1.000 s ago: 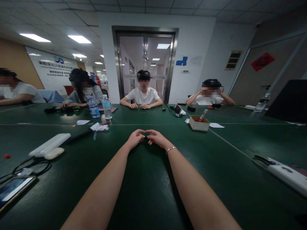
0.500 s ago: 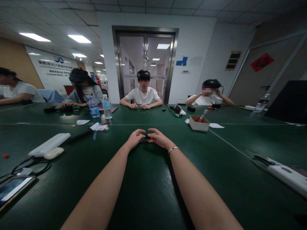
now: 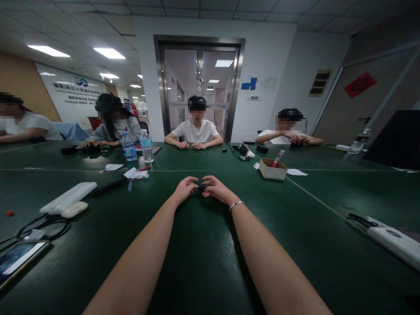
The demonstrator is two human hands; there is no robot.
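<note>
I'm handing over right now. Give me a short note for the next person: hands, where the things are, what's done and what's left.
Left hand and right hand: both out in front on the green table, fingertips meeting on a small dark part; each pinches it, and it is too small to identify.
Nearby: cardboard box ahead right, two water bottles ahead left, white case left.
Done: part is in hand.
Left: cannot tell; the fiddling at the fingertips looks unfinished.

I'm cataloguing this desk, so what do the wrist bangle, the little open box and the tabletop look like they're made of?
The thin silvery bangle on the right wrist looks like polished metal, since it glints. The small tan open box looks like matte cardboard with plain folded walls. The dark green tabletop has a smooth, slightly glossy coating, perhaps laminate; ceiling lights reflect faintly.
</note>
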